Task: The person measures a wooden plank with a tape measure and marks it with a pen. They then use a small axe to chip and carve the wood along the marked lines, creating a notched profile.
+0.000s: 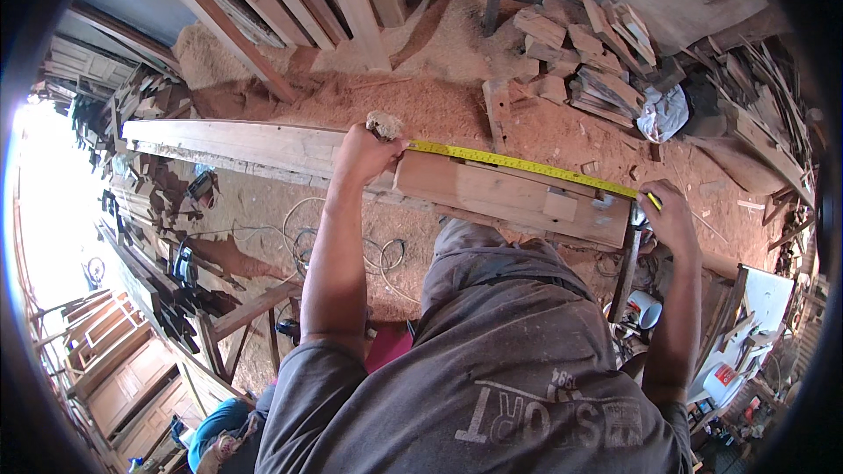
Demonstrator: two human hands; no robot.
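A yellow tape measure (527, 165) runs taut along the top edge of a long wooden beam (263, 145), stretched from a point partway down the beam to its cut right end, where a shorter block (514, 195) is fixed against its near face. The beam lies across the view, its left length free and its far edge bordered by open, sawdust-covered floor (421, 105); the near side is crowded by the person's own body. The left hand (367, 154) is curled shut over the beam's top edge, pinning the tape's start, with a small pale wad (384, 124) just above its fingers. The right hand (669, 215) is closed around the tape at the beam's right end; whether the tape's case sits in the palm cannot be told. Reddish sawdust covers the ground, with a loose white cable (307, 237) coiled below the beam. Long planks (351, 0) lean at the top of the view, a heap of offcut blocks (597, 61) lies beyond the right end, and stacked frames (123, 369) fill the lower left.
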